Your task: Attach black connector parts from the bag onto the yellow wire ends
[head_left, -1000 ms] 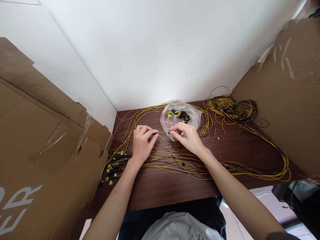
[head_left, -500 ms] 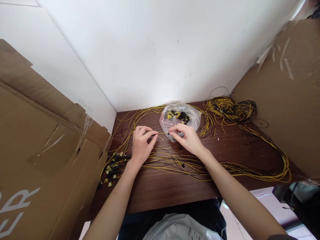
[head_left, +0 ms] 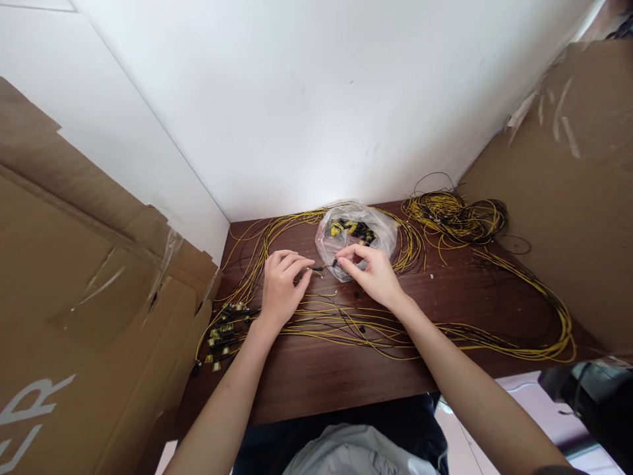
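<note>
Over the middle of the table, my left hand (head_left: 285,285) pinches a thin wire (head_left: 324,266) between thumb and fingertips. Short yellow ends stick out near those fingertips. To the right, the thumb and forefinger of my right hand (head_left: 372,276) are closed on a small black piece (head_left: 335,262) at the wire's other side; its exact kind is too small to tell. Just behind my right hand sits an open clear plastic bag (head_left: 386,231) with black and yellow parts (head_left: 363,231) in it. Long yellow and black wires (head_left: 341,323) run under my wrists.
Several black pieces with brass-coloured ends (head_left: 222,333) lie at the table's left. A tangled wire coil (head_left: 445,214) rests at the back right, and a looped bundle (head_left: 561,316) at the right edge. Cardboard (head_left: 99,297) stands left, more cardboard (head_left: 558,198) right, a white wall (head_left: 321,119) behind.
Between my hands a dark section of the wire now shows where a straight yellow stretch was. The black piece at my right fingertips is more visible. Both hands have barely shifted.
</note>
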Demonstrator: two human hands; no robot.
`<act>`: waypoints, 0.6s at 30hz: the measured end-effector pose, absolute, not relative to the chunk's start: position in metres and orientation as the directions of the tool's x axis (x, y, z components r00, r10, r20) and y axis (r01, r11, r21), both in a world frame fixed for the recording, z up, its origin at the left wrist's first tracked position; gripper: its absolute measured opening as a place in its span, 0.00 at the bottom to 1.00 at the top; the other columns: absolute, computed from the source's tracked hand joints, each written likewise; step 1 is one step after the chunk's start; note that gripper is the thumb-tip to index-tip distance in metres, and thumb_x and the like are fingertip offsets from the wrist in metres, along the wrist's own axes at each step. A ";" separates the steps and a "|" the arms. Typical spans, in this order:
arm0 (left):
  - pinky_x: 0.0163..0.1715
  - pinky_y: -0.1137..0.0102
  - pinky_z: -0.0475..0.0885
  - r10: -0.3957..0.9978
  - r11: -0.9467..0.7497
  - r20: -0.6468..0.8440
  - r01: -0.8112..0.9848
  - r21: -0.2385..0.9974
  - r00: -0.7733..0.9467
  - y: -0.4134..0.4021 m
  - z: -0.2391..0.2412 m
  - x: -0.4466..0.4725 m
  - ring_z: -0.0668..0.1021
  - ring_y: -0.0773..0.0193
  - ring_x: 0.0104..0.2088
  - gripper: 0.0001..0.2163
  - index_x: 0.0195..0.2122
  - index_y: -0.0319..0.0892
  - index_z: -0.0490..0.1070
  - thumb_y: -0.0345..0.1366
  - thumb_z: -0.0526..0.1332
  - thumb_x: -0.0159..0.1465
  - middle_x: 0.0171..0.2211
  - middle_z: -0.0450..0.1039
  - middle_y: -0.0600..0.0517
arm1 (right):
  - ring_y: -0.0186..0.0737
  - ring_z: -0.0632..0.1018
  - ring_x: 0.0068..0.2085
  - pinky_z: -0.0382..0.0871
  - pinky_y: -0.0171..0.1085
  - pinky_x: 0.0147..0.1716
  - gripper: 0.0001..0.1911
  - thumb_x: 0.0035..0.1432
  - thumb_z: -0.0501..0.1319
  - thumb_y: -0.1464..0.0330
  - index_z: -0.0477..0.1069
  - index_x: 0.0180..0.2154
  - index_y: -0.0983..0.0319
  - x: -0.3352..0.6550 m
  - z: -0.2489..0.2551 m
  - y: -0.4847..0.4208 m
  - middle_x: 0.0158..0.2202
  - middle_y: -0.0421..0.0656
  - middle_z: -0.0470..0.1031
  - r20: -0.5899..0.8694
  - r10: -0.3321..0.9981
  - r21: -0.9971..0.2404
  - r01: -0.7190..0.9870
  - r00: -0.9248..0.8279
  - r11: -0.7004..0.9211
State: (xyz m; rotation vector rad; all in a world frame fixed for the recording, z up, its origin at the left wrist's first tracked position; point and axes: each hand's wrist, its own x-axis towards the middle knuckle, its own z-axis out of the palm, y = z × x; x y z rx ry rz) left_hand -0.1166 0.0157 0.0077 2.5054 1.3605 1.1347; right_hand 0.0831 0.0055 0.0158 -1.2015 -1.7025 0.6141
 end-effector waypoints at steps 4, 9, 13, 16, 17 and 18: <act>0.46 0.61 0.63 0.782 -0.564 0.541 0.722 0.401 0.310 0.016 0.007 -0.118 0.70 0.58 0.43 0.08 0.40 0.43 0.74 0.31 0.58 0.61 0.38 0.75 0.50 | 0.36 0.74 0.31 0.67 0.36 0.33 0.06 0.56 0.59 0.69 0.74 0.34 0.63 0.085 0.015 0.007 0.29 0.41 0.76 0.424 0.904 -0.789 0.469 -0.050 0.396; 0.44 0.61 0.65 0.837 -0.487 0.467 0.775 0.402 0.284 0.016 0.004 -0.118 0.69 0.57 0.43 0.11 0.45 0.42 0.72 0.32 0.58 0.61 0.41 0.73 0.49 | 0.38 0.74 0.32 0.67 0.38 0.36 0.05 0.56 0.58 0.70 0.73 0.33 0.62 0.086 0.016 0.008 0.30 0.42 0.76 0.477 0.875 -0.716 0.540 -0.084 0.443; 0.43 0.62 0.65 0.861 -0.442 0.438 0.807 0.390 0.260 0.016 0.002 -0.119 0.68 0.58 0.41 0.09 0.41 0.43 0.74 0.31 0.59 0.60 0.38 0.71 0.49 | 0.43 0.73 0.38 0.65 0.43 0.40 0.05 0.56 0.58 0.72 0.73 0.33 0.61 0.088 0.015 0.009 0.33 0.43 0.75 0.522 0.848 -0.614 0.650 -0.091 0.448; 0.43 0.62 0.66 0.867 -0.425 0.433 0.818 0.388 0.246 0.016 0.003 -0.120 0.68 0.58 0.40 0.08 0.39 0.43 0.75 0.31 0.59 0.60 0.37 0.69 0.49 | 0.45 0.72 0.42 0.64 0.44 0.42 0.08 0.54 0.58 0.75 0.72 0.36 0.60 0.089 0.014 0.009 0.37 0.45 0.74 0.551 0.829 -0.569 0.684 -0.095 0.457; 0.42 0.62 0.66 0.866 -0.423 0.438 0.817 0.392 0.239 0.017 0.003 -0.120 0.69 0.58 0.40 0.08 0.39 0.43 0.75 0.30 0.59 0.60 0.36 0.69 0.49 | 0.45 0.72 0.43 0.64 0.45 0.43 0.10 0.54 0.57 0.76 0.72 0.37 0.60 0.088 0.015 0.008 0.39 0.45 0.74 0.567 0.818 -0.561 0.680 -0.100 0.472; 0.42 0.63 0.66 0.865 -0.422 0.447 0.812 0.402 0.228 0.017 0.003 -0.120 0.69 0.58 0.40 0.09 0.40 0.42 0.74 0.30 0.58 0.60 0.36 0.68 0.48 | 0.44 0.72 0.43 0.64 0.45 0.43 0.11 0.53 0.56 0.77 0.72 0.37 0.60 0.088 0.015 0.007 0.39 0.45 0.73 0.587 0.803 -0.554 0.672 -0.104 0.492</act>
